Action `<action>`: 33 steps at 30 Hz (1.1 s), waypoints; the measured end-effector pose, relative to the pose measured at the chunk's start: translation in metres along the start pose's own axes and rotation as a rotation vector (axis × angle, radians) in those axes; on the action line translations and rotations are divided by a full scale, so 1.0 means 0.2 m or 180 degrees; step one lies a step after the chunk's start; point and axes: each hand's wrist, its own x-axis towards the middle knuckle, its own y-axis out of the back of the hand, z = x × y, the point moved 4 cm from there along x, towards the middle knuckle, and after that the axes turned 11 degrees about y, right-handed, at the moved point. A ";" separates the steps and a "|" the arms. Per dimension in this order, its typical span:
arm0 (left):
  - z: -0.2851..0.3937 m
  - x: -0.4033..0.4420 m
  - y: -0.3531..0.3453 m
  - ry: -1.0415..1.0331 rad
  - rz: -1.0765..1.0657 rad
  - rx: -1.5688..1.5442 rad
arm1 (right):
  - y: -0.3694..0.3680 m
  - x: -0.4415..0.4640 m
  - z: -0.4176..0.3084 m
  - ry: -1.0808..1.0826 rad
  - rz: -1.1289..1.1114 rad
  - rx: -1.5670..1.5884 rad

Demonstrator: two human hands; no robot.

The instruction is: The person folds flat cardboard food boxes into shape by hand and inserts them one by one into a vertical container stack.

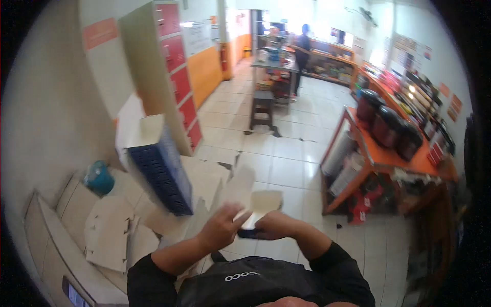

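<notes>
Left hand [221, 226], right hand [276, 225] — both holding open carton [267, 201]; blue-sided stack [161, 171] nearby.

Both arms, in short dark sleeves, bend inward toward twelve o'clock, left hand [222, 226] and right hand [276, 225] nearly meeting, fingers curled.
</notes>
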 end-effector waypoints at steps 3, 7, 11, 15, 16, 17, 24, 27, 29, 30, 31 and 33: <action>-0.26 0.07 0.47 0.0053 0.1461 0.0708 | 0.38 0.14 0.03 -0.0064 0.0539 -0.0208; -0.81 0.05 0.85 0.1191 0.2058 0.1199 | 0.94 0.48 -0.02 0.0808 0.1409 -0.0049; -1.22 0.01 0.86 0.1399 0.1489 0.1305 | 1.27 0.96 -0.20 0.1180 0.1359 0.0465; -1.35 -0.06 0.82 0.1382 0.1597 0.1432 | 1.29 1.48 -0.31 0.1627 0.1073 0.0337; -1.36 -0.06 0.81 0.1371 0.1695 0.1386 | 1.27 1.57 -0.35 0.1734 0.0989 0.0282; -1.37 -0.07 0.81 0.1370 0.1801 0.1338 | 1.25 1.65 -0.37 0.1845 0.0894 0.0224; -1.32 -0.08 0.79 0.1424 0.2184 0.1219 | 1.18 1.93 -0.37 0.2234 0.0749 -0.0105; -1.35 -0.09 0.79 0.1420 0.2034 0.1117 | 1.21 1.95 -0.38 0.2196 0.0433 0.0162; -1.33 -0.09 0.79 0.1351 0.1905 0.1086 | 1.18 1.97 -0.34 0.2136 0.0276 0.0015; -1.32 -0.09 0.79 0.1337 0.1934 0.1089 | 1.16 1.98 -0.30 0.2163 0.0340 -0.0252; -1.31 -0.09 0.78 0.1319 0.1965 0.1096 | 1.11 2.00 -0.26 0.2191 0.0409 -0.0521; -1.30 -0.09 0.78 0.1297 0.2012 0.1119 | 1.04 1.98 -0.24 0.2363 0.0673 -0.0912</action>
